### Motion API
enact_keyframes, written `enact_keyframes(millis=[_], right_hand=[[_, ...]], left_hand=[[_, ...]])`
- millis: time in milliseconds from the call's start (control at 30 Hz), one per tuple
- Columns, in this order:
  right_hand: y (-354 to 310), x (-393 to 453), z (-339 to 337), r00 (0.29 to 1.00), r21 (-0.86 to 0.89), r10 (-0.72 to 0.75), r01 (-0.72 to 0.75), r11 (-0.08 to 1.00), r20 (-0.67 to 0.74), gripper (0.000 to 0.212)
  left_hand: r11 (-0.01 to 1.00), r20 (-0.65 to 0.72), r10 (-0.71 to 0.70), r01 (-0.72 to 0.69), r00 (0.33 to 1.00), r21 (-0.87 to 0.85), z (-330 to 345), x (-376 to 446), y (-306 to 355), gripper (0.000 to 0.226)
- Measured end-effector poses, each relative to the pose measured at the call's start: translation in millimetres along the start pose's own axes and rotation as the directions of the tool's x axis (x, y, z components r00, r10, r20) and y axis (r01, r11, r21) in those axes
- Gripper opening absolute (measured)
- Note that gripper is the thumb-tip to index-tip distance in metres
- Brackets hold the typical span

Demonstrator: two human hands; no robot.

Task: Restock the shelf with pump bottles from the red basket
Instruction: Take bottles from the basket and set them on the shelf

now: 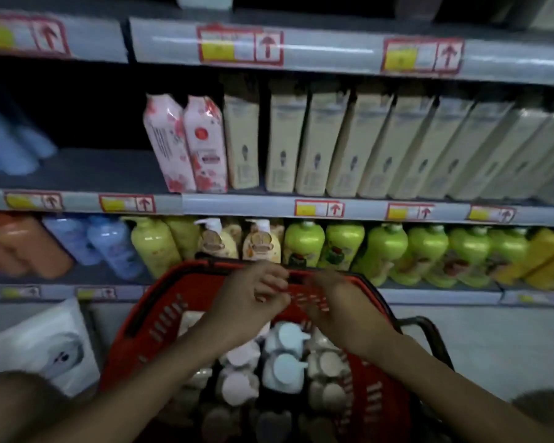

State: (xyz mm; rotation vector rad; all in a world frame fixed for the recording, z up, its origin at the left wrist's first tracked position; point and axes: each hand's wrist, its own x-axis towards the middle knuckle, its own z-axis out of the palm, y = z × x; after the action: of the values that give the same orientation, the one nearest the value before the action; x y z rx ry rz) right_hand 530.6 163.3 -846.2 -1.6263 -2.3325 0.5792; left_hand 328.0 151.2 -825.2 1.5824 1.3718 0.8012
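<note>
A red basket (160, 314) is sitting low in front of the shelving, packed with pump bottles (283, 356) standing upright, their white, pale blue and pinkish pump tops facing up. Both hands are hovering above the far half of the basket, close together but not touching. The left hand (250, 298) is showing a loose grip, its fingers curling inward with nothing visibly held; the fingertips are lying just short of the basket's far rim. The right hand (330, 302) is blurred, so I cannot tell how far its grip is open or whether it is holding anything.

Behind the basket, the lower shelf (442, 295) is carrying a row of green pump bottles (387, 251) on the right, two cream pump bottles (261, 241) in the middle, a yellow-green bottle (154, 244), then lilac bottles (112, 244) and orange bottles (23, 244) on the left. The shelf above is holding two pink refill pouches (186, 145) beside a long row of cream pouches (378, 148) leaning to the right. Yellow-and-red price tags (240, 46) are lining the shelf edges. A white package (42, 343) is lying left of the basket.
</note>
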Motion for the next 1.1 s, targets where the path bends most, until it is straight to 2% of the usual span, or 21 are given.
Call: enact_keyframes(millis=[67, 133, 200, 267, 333, 400, 467, 533, 567, 633, 733, 833, 933, 1100], right_hand=[[26, -16, 34, 0.987, 0.009, 0.087, -0.089, 0.996, 0.138, 0.032], [39, -18, 61, 0.97, -0.028, 0.095, -0.091, 0.995, 0.225, 0.036], [45, -12, 84, 0.958, -0.075, 0.054, -0.034, 0.997, 0.282, 0.053], [45, -4, 101, 0.946, -0.213, 0.032, 0.04, 0.976, 0.323, 0.07], [47, 1, 112, 0.929, -0.34, 0.025, 0.11, 0.934, 0.368, 0.076], [48, 7, 115, 0.932, -0.332, 0.002, 0.127, 0.935, 0.363, 0.071], [50, 14, 112, 0.939, -0.218, -0.043, 0.123, 0.968, 0.342, 0.058], [51, 19, 111, 0.945, -0.149, -0.086, 0.139, 0.979, 0.317, 0.045], [51, 19, 111, 0.947, -0.173, -0.095, 0.153, 0.973, 0.306, 0.042], [51, 17, 114, 0.961, -0.231, -0.111, 0.171, 0.958, 0.254, 0.04], [49, 17, 107, 0.98, -0.223, -0.132, 0.163, 0.961, 0.147, 0.039], [39, 22, 84, 0.998, -0.219, -0.052, 0.042, 0.975, -0.04, 0.045], [26, 24, 54, 0.977, -0.159, 0.082, -0.115, 0.981, -0.199, 0.051], [-7, 13, 17, 0.906, -0.08, 0.125, -0.171, 0.982, -0.405, 0.058]], left_hand=[[0.995, 0.144, -0.033, 0.019, 0.989, 0.093, 15, -5, -18, 0.033], [0.989, 0.212, -0.051, 0.019, 0.976, 0.149, 24, -5, -31, 0.033], [0.98, 0.213, -0.121, 0.082, 0.97, 0.182, 32, -3, -46, 0.029], [0.958, 0.198, -0.202, 0.152, 0.959, 0.242, 43, -2, -61, 0.025], [0.923, 0.195, -0.256, 0.18, 0.947, 0.339, 56, -2, -75, 0.024], [0.894, 0.21, -0.287, 0.183, 0.935, 0.409, 66, -2, -83, 0.031], [0.888, 0.214, -0.287, 0.176, 0.934, 0.424, 73, -3, -86, 0.044], [0.879, 0.17, -0.251, 0.151, 0.953, 0.453, 75, -4, -88, 0.048], [0.879, 0.149, -0.221, 0.131, 0.964, 0.458, 75, -4, -90, 0.049], [0.895, 0.138, -0.169, 0.093, 0.976, 0.437, 74, -4, -94, 0.049], [0.899, 0.148, -0.167, 0.089, 0.975, 0.428, 75, -3, -95, 0.052], [0.907, 0.167, -0.137, 0.056, 0.976, 0.417, 77, -2, -91, 0.069], [0.937, 0.159, -0.058, -0.001, 0.986, 0.351, 83, -7, -86, 0.096], [0.992, -0.004, 0.076, -0.075, 0.997, 0.099, 97, -6, -81, 0.104]])
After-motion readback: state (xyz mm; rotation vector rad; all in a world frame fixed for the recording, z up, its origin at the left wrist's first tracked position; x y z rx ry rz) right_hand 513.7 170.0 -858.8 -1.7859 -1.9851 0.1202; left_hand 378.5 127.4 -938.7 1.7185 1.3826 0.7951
